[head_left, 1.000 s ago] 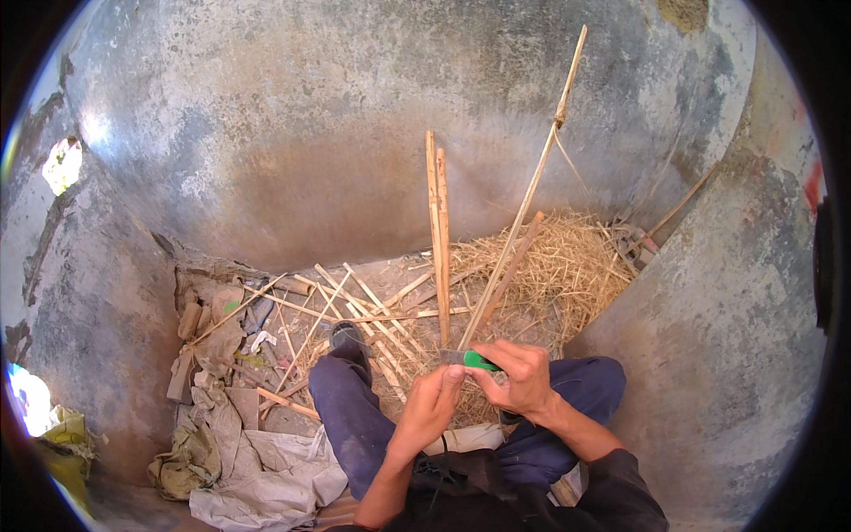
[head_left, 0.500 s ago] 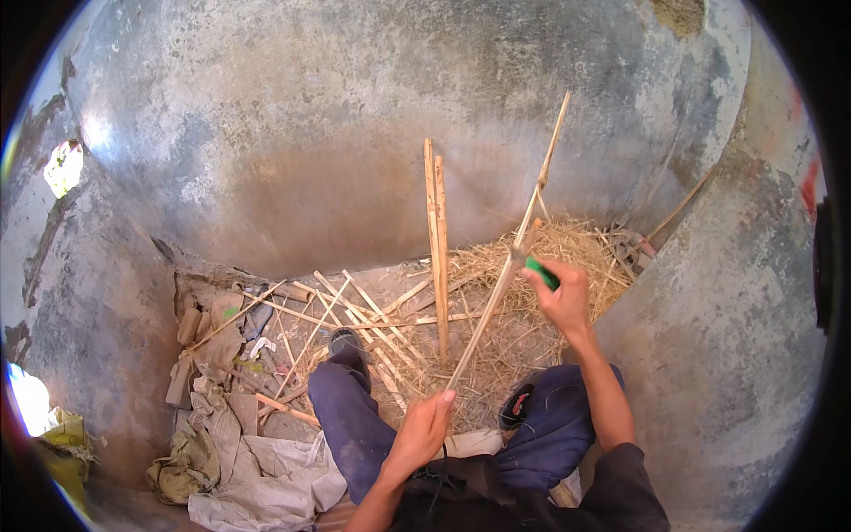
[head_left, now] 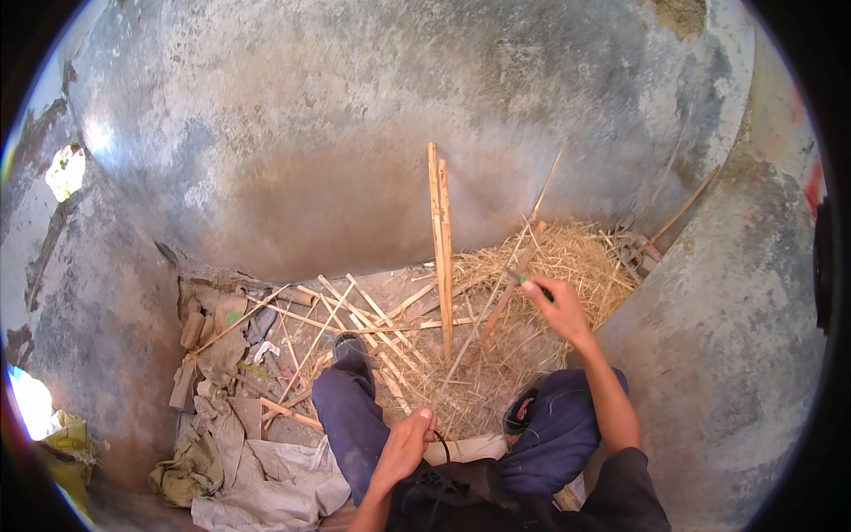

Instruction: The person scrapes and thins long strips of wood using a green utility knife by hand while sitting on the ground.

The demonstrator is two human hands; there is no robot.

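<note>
My left hand (head_left: 409,446) is closed, low between my knees, at the near end of a thin, pale bamboo strip (head_left: 467,348). The strip slants away up to the right, past my right hand, with its tip in front of the wall. My right hand (head_left: 560,310) is closed around a knife with a green handle (head_left: 525,280). Its blade, small and hard to make out, lies at the strip. Behind the strip a thicker wooden stick (head_left: 509,297) leans out of the straw; whether the strip touches it I cannot tell.
Two upright bamboo pieces (head_left: 441,257) stand ahead of me. Several cut strips (head_left: 372,328) lie crossed on the floor at left. A straw heap (head_left: 576,262) is at right, cloth sacks (head_left: 266,479) at lower left. A curved grey wall (head_left: 310,133) surrounds the spot.
The strip has dropped lower and its far tip has come down along the wall. My left hand has moved slightly down and left; my right hand and the knife have sunk a little.
</note>
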